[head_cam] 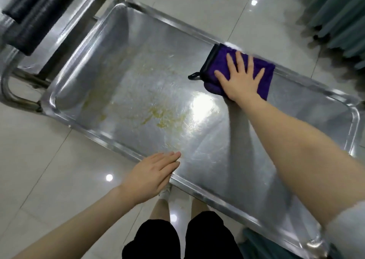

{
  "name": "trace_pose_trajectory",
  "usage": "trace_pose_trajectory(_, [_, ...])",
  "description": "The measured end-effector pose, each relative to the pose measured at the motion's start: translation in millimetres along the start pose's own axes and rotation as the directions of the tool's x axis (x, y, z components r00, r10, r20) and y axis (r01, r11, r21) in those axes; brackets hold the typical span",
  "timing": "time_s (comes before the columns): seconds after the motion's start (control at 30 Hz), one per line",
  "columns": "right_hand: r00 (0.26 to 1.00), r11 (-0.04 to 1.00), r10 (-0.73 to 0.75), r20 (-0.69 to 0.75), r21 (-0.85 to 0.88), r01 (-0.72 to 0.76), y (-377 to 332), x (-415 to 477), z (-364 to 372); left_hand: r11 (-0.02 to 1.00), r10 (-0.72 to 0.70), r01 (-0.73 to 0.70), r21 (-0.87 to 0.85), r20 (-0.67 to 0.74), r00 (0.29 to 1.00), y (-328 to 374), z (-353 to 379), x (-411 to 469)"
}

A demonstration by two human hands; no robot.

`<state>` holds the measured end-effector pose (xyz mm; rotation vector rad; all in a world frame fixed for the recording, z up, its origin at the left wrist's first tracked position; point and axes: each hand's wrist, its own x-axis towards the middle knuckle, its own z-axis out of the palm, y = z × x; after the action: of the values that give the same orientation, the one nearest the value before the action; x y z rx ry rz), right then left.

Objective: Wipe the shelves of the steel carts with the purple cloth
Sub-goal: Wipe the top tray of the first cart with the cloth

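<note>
The person's right hand (240, 79) lay flat on the folded purple cloth (217, 61) with its fingers spread wide and straight, pressing the cloth down. The cloth was at the far rim of the shiny steel cart shelf (138, 61), on the right half, and a small black loop stuck out from its left side. The left hand (152, 177) held nothing. Its fingers were straight and close together, with the tips at the near rim of the shelf. Yellowish smeared stains (164, 116) marked the middle and left part of the shelf. The cart stood on a glossy pale tiled floor (49, 170), and a black padded handle (25, 16) was at its far left end.
</note>
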<state>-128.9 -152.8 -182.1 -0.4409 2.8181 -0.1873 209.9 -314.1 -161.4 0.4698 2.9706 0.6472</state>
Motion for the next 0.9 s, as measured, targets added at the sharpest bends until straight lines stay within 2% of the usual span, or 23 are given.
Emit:
trace_pose_trajectory(0.1, [0.999, 0.999, -0.041, -0.015, -0.03, 0.041, -6, -17, 5, 1.0, 0.006, -0.006, 0.004, 0.01, 1.0, -2, -4, 3])
trace_pose_trajectory(0.17, [0.987, 0.985, -0.162, -0.001, -0.062, 0.162, -7, -58, 14, 1.0, 0.004, -0.004, 0.006, 0.007, 1.0, -2, -8, 3])
trace_pose_trajectory(0.27, [0.93, 0.923, -0.368, 0.013, -0.115, 0.367, -12, -152, 42, 1.0, -0.012, 0.012, 0.003, 0.005, 1.0, 1, -11, 5])
trace_pose_trajectory(0.37, [0.9, 0.886, -0.431, 0.072, -0.154, 0.437, -14, -178, 50, 1.0, -0.022, 0.022, 0.012, 0.022, 1.0, 5, -13, 6])
trace_pose_trajectory(0.47, [0.924, 0.91, -0.378, 0.066, -0.158, 0.383, -15, -113, 28, 0.999, -0.04, 0.04, 0.018, 0.02, 0.999, 7, -16, 8])
trace_pose_trajectory(0.6, [0.983, 0.986, -0.165, 0.079, -0.013, 0.167, -27, -13, 1, 0.997, -0.064, 0.064, 0.039, 0.005, 0.998, 13, -12, 9])
trace_pose_trajectory(0.7, [0.988, 0.991, -0.133, 0.074, -0.017, 0.135, -39, -3, 1, 0.998, -0.038, 0.037, 0.045, 0.025, 0.999, 9, -13, 8])
trace_pose_trajectory(0.77, [0.969, 0.97, -0.235, 0.077, -0.049, 0.239, -42, -36, 11, 0.998, -0.01, 0.009, 0.056, 0.033, 0.999, 5, -14, 4])
trace_pose_trajectory(0.9, [0.871, 0.86, -0.49, 0.04, -0.144, 0.49, -38, -152, 52, 0.992, 0.079, -0.084, 0.093, 0.05, 0.996, -8, -16, 1])
